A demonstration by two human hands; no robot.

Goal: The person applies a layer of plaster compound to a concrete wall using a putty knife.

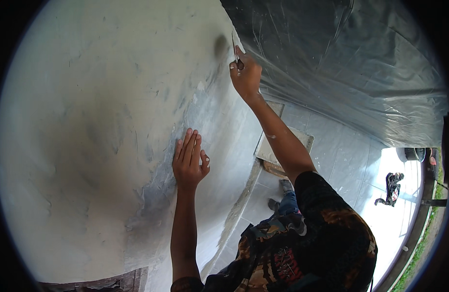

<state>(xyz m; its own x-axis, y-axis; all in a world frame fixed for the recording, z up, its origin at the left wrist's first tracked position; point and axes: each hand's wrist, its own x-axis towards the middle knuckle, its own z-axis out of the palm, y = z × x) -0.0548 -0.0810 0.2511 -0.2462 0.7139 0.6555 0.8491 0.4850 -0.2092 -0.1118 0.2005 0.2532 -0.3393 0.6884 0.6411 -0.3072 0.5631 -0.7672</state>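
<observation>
A large wall (103,112), whitish with grey patches, fills the left side of the view. My left hand (187,163) lies against it, fingers stretched out and holding nothing. Higher up, near the wall's right edge, my right hand (247,78) is closed around a putty knife (235,47). Its thin blade points upward along that edge, seen nearly edge-on, and most of the handle is hidden in my fist. Specks of white paste stick to my right fingers and forearm, and to my left thumb.
Dark plastic sheeting (341,63) hangs to the right of the wall. Below, on the grey tiled floor (336,151), a pale, smeared board (285,143) lies near the wall's foot. A dark crumpled cloth or bag (393,189) lies farther right, in bright light.
</observation>
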